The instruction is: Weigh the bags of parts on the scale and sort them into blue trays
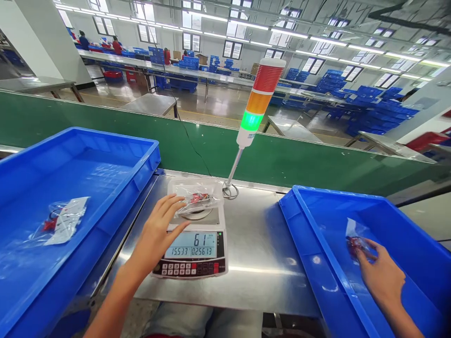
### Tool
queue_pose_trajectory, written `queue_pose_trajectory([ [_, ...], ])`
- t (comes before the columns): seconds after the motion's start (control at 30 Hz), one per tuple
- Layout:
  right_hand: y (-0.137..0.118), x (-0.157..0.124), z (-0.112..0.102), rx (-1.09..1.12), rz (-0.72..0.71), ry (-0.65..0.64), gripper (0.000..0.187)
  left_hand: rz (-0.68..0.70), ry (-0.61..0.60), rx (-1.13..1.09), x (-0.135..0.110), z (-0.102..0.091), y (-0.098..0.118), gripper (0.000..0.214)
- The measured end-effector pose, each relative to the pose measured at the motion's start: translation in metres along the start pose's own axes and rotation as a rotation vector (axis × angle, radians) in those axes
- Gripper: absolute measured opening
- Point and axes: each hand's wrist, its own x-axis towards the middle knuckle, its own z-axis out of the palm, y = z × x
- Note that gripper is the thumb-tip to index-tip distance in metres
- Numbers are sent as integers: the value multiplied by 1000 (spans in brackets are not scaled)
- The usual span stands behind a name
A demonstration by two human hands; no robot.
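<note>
My left hand (158, 232) is at the left side of a digital scale (224, 234), fingers spread and the fingertips at the edge of a clear plastic bag (199, 199). Red and grey pieces show through this bag, which lies on the scale's pan; whether my fingers touch it I cannot tell. Over on the right, my right hand (382, 277) is inside a blue bin (301, 225), its fingers closed on a small clear bag of dark red parts (355, 246). Part of that bag is hidden by the fingers.
A larger blue tray (116, 206) on the left holds another clear bag with red parts and a white label (68, 220). Behind the scale rises a signal tower light (260, 101), lit green. A green barrier (197, 141) runs along the bench's (257, 244) back.
</note>
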Motion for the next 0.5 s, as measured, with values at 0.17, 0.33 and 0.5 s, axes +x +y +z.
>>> queue_pose_trajectory([
  [0.17,-86,-47,-58,358,-39,77,60,40,15,-16,0,19,-5,23],
  [0.33,-189,-91,-71,632,-414,-38,47,-60,201,-132,34,19,-2,19],
  [0.5,-283,-114,-35,635,-975,-294,29,-385,484,-153,89,-17,-1,8],
])
